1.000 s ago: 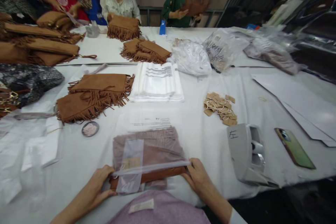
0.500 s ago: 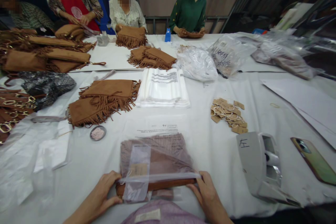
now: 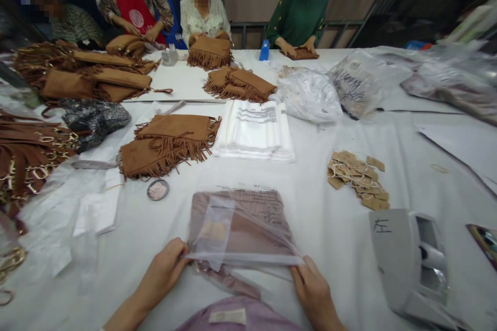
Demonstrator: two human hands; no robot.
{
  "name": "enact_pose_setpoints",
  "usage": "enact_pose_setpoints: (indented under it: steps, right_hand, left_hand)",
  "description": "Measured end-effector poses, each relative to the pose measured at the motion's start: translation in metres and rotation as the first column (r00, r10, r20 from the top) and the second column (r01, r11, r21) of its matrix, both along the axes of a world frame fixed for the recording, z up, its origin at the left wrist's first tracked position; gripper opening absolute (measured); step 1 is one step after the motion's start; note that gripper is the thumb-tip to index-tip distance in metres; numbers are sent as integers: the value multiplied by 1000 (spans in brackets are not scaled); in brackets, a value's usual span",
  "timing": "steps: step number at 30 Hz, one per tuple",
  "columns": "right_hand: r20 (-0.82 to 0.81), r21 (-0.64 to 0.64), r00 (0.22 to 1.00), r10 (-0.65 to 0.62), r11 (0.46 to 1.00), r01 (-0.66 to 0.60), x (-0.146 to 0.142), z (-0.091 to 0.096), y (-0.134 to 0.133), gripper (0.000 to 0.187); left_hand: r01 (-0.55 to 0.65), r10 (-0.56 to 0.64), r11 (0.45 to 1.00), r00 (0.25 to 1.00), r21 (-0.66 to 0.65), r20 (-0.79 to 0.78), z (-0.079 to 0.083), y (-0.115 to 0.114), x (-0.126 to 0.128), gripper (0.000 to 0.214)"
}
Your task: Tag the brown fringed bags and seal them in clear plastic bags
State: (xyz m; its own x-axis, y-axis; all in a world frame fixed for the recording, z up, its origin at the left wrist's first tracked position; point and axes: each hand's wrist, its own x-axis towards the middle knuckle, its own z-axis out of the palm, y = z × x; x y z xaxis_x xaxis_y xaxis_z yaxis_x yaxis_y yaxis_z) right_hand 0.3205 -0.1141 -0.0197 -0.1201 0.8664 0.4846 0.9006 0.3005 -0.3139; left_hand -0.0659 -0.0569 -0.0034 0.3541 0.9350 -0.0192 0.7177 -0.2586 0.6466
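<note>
A clear plastic bag (image 3: 256,227) lies flat before me with a brown fringed pouch (image 3: 248,235) inside, its fringe pointing away from me. A tan tag (image 3: 213,230) shows through the plastic near the left side. My left hand (image 3: 171,264) pinches the left end of the bag's pale near edge. At the right end of that edge, my right hand (image 3: 313,284) is closed on the plastic too. Just below the edge, between my hands, is a brown strap-like piece (image 3: 229,280) under clear film.
Beyond the bag are stacked white plastic bags (image 3: 254,132), fringed pouches (image 3: 171,139) and a small round dish (image 3: 158,190). Rightward lie tan tags (image 3: 359,178), a grey tape dispenser (image 3: 407,264) and a phone (image 3: 483,240). Brown straps (image 3: 34,155) lie left; co-workers handle pouches across the table.
The pouch's brown near edge, exposed by the bag's mouth before, is now covered by plastic. Both hands hold the bag's edge more tightly. The view has swung left.
</note>
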Motion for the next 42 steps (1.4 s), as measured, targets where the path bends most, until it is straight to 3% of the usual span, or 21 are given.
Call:
enact_pose_setpoints:
  steps: [4, 7, 9, 12, 14, 16, 18, 22, 25, 27, 30, 32, 37, 42]
  right_hand:
    - [206, 61, 975, 87, 993, -102, 12, -24, -38, 21]
    - [240, 94, 968, 77, 990, -102, 12, -38, -42, 20]
    - [169, 82, 986, -3, 997, -11, 3, -37, -15, 22]
    - [45, 62, 988, -145, 988, 142, -13, -21, 61, 29]
    - [-12, 57, 984, -180, 982, 181, -16, -7, 108, 31]
    - [-36, 77, 985, -171, 982, 174, -10, 6, 131, 31]
    - [-19, 78, 993, -115, 990, 116, 1, 11, 123, 34]
    - [54, 8, 999, 5, 1000, -6, 11, 18, 59, 35]
    - [75, 132, 995, -61, 990, 51, -12, 36, 19, 16]
    - [20, 196, 1000, 22, 980, -26, -41, 43, 6, 26]
    - [-24, 123, 946, 325, 940, -319, -94, 32, 7, 47]
    - [10, -15, 915, 404, 915, -404, -122, 16, 17, 56]
    - [87, -305, 917, 389, 887, -347, -145, -2, 34, 66]
    - [218, -388, 895, 390, 876, -287, -149, 3, 34, 62]
  left_hand:
    - [130, -131, 991, 991, 35, 12, -20, -27, -16, 6]
    - [99, -99, 990, 995, 102, 1, -28, -28, -13, 9]
    - [-21, 19, 990, 1000, 138, 10, -27, -3, 2, 15]
    - [-283, 285, 953, 958, 105, -9, -16, 63, 34, 18]
    - [-342, 344, 930, 939, 133, 9, -3, 104, 50, 16]
    - [-348, 347, 924, 937, 158, 36, 9, 121, 53, 16]
    - [-348, 342, 924, 938, 160, 65, 14, 111, 45, 17]
    - [-484, 477, 875, 867, 18, 146, 3, 50, 29, 19]
    - [-610, 613, 788, 760, -88, 218, -3, 19, 32, 20]
    - [-647, 649, 754, 708, -114, 278, -1, 15, 39, 23]
    - [-655, 643, 749, 682, -101, 348, 11, 21, 48, 26]
    - [-646, 622, 760, 690, -73, 369, 21, 25, 48, 29]
    - [-622, 587, 783, 735, -8, 339, 24, 23, 33, 29]
    - [-560, 530, 828, 774, -17, 346, 4, 11, 31, 24]
